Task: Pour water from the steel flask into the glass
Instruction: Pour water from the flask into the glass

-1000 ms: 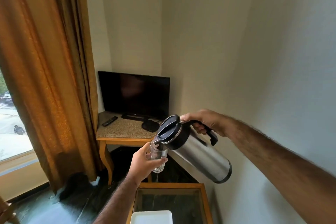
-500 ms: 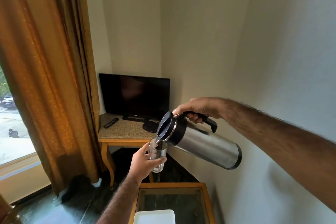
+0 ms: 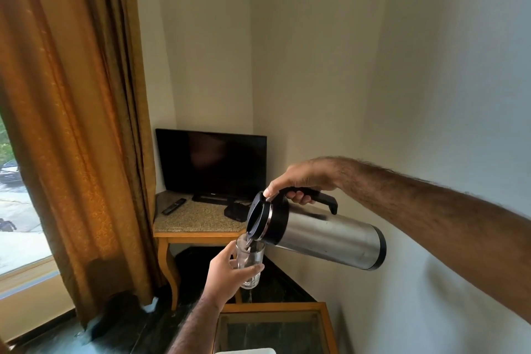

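The steel flask has a black lid and black handle and lies almost horizontal in the air, its spout end down to the left. My right hand grips the handle from above, thumb near the lid. My left hand holds a clear glass upright right under the spout. Water runs from the spout into the glass, and the spout tip sits at the glass rim.
A glass-topped wooden table with a white object at the bottom edge stands below my hands. Behind, a corner table carries a dark TV, a remote and a small black box. An orange curtain hangs left; a wall is close on the right.
The flask's base has risen from tilted well down to nearly level, so the flask tips further toward the glass. My right hand has moved up. The glass stays in about the same place.
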